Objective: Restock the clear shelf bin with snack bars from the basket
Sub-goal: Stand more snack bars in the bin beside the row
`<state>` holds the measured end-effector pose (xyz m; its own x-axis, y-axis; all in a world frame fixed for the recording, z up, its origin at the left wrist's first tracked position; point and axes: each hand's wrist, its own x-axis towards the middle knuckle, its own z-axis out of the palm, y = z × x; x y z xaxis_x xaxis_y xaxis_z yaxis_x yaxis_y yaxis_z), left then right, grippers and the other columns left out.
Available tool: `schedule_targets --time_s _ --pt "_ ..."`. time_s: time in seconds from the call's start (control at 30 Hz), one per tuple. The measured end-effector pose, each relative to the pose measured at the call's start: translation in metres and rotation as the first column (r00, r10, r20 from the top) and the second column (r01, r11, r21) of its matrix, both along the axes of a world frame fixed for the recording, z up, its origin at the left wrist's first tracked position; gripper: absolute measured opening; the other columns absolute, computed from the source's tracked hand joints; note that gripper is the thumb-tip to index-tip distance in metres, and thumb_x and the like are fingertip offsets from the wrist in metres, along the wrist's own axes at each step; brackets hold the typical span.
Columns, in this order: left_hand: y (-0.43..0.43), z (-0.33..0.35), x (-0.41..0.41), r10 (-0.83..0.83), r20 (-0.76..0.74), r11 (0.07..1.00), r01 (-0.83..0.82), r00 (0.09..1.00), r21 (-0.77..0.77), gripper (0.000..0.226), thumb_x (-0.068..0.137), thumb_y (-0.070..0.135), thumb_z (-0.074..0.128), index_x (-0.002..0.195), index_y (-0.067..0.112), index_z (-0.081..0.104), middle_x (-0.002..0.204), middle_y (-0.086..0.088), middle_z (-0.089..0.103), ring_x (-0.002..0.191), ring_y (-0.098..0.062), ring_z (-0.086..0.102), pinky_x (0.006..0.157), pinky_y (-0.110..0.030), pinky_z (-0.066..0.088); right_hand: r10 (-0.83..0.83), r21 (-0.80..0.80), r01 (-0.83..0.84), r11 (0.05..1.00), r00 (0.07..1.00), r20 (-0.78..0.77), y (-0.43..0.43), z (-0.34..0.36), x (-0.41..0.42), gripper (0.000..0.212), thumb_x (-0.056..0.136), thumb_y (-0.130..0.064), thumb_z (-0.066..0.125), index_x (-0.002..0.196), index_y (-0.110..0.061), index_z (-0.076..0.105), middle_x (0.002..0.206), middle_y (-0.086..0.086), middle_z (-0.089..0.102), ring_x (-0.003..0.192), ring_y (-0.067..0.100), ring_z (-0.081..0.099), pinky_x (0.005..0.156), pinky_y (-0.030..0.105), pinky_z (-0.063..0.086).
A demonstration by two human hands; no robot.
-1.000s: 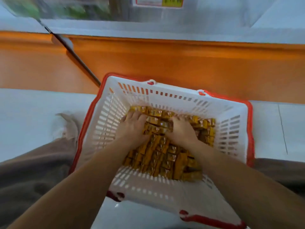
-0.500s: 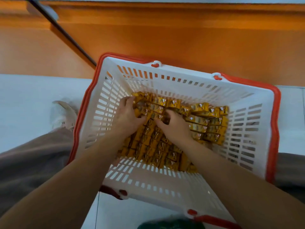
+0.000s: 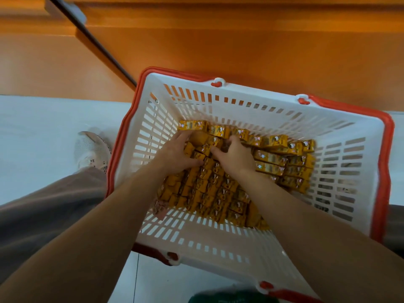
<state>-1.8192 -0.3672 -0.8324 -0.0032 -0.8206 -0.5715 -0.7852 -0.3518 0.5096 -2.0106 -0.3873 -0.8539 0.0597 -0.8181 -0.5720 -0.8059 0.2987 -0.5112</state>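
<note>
A white slotted basket (image 3: pixel 251 99) with a red rim and red handles stands on the pale floor (image 3: pixel 43 119). Its far side lies against an orange panel (image 3: pixel 240 40). The snack bars (image 3: pixel 282 159), in yellow-orange wrappers, fill the bottom of the basket. They are packed in rows at its near middle and lie crosswise along its far and right walls.

Both hands are down inside the basket, near its far-left part and just beside each other. The left hand (image 3: pixel 175 155) lies on the bars with its fingers (image 3: pixel 184 137) close together and curled down into the pile by the far row. Its thumb reaches out toward the other hand. The right hand (image 3: pixel 237 159) has its fingers (image 3: pixel 232 141) bent over and dug into the bars, and its thumb stretches left. Between the two hands a small clump of bars is tipped up out of the rows, and the curled fingers hold it from both sides. How many bars are in the clump cannot be told.

Left of the basket a light mesh shoe (image 3: pixel 91 149) rests on the floor under a brown trouser leg (image 3: pixel 43 204). A dark rod (image 3: pixel 94 42) slants across the orange panel toward the basket's far-left corner. At the basket's near edge, a dark green thing (image 3: pixel 229 297) shows only in part.
</note>
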Motion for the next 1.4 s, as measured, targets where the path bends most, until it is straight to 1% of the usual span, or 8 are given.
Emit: schedule_targets --time_s 0.27,0.5,0.63,0.77,0.97,1.1,1.2,1.4 --pt "-0.008 0.002 -0.001 -0.112 0.05 0.993 0.111 0.992 0.035 0.112 0.067 0.046 0.093 0.157 0.04 0.027 0.158 0.004 0.038 0.134 -0.026 0.05 0.105 -0.046 0.048 0.002 -0.047 0.001 0.999 0.997 0.071 -0.006 0.001 -0.001 0.051 0.093 -0.054 0.059 0.128 -0.017 0.058 0.108 -0.002 0.067 0.103 0.023 0.064 0.078 0.035 0.051" --pt "-0.007 0.008 -0.002 0.132 -0.035 0.989 -0.134 0.991 -0.058 0.054 0.081 0.031 0.08 0.13 0.045 0.059 0.118 0.006 0.069 0.074 -0.01 0.064 0.063 -0.03 0.056 -0.216 -0.074 0.235 0.969 0.955 0.202 0.01 0.0 -0.028 0.041 0.085 -0.046 0.073 0.117 -0.022 0.064 0.086 -0.02 0.059 0.079 0.001 0.06 0.056 0.018 0.04" --pt "-0.009 0.017 -0.009 0.131 -0.025 0.979 -0.133 0.991 -0.154 0.044 0.081 0.028 0.078 0.12 0.039 0.062 0.117 0.014 0.065 0.083 -0.013 0.063 0.063 -0.028 0.05 -0.188 -0.17 0.218 0.961 0.966 0.178 0.011 0.01 -0.03 0.034 0.082 -0.045 0.074 0.109 -0.026 0.065 0.077 -0.019 0.063 0.07 -0.003 0.061 0.057 0.02 0.048" --pt "-0.016 0.035 -0.007 0.093 -0.039 0.977 -0.099 0.995 -0.19 0.041 0.077 0.025 0.08 0.112 0.034 0.06 0.107 0.017 0.061 0.096 -0.01 0.06 0.075 -0.025 0.052 -0.055 -0.202 0.087 0.976 0.986 0.159 -0.001 0.034 -0.034 0.033 0.081 -0.043 0.076 0.11 -0.029 0.066 0.077 -0.02 0.065 0.07 -0.002 0.063 0.059 0.02 0.048" --pt "-0.027 0.098 -0.009 0.055 -0.034 0.981 -0.06 0.998 -0.185 0.027 0.076 0.025 0.082 0.101 0.032 0.072 0.098 0.016 0.064 0.084 -0.002 0.061 0.063 -0.018 0.048 0.21 -0.215 -0.163 0.963 0.953 0.219 -0.037 0.108 -0.046 0.032 0.078 -0.036 0.081 0.108 -0.03 0.07 0.079 -0.018 0.062 0.068 -0.003 0.06 0.058 0.013 0.038" --pt "-0.033 0.168 -0.013 0.024 -0.066 0.988 -0.033 0.998 -0.148 0.017 0.077 0.025 0.082 0.091 0.031 0.076 0.09 0.017 0.066 0.081 -0.001 0.063 0.064 -0.018 0.05 0.443 -0.172 -0.418 0.892 0.883 0.154 -0.06 0.186 -0.049 0.045 0.079 -0.031 0.08 0.123 -0.031 0.069 0.102 -0.007 0.066 0.088 0.011 0.061 0.066 0.025 0.044" --pt "-0.026 0.234 -0.016 0.023 -0.156 0.991 -0.043 0.987 -0.126 0.011 0.08 0.025 0.083 0.086 0.032 0.077 0.075 0.02 0.067 0.067 0.003 0.063 0.056 -0.013 0.048 0.597 -0.108 -0.587 0.802 0.794 0.117 -0.066 0.254 -0.055 0.045 0.082 -0.031 0.079 0.126 -0.031 0.068 0.101 0.0 0.069 0.083 0.015 0.066 0.067 0.035 0.054" --pt "0.018 0.347 -0.032 0.045 -0.41 0.995 -0.079 0.911 -0.066 0.014 0.078 0.037 0.085 0.09 0.033 0.079 0.083 0.011 0.076 0.078 -0.006 0.073 0.063 -0.025 0.06 0.683 -0.099 -0.682 0.724 0.691 0.234 -0.045 0.366 -0.076 0.04 0.088 -0.031 0.075 0.126 -0.024 0.069 0.091 0.009 0.064 0.066 0.002 0.061 0.057 0.024 0.057"
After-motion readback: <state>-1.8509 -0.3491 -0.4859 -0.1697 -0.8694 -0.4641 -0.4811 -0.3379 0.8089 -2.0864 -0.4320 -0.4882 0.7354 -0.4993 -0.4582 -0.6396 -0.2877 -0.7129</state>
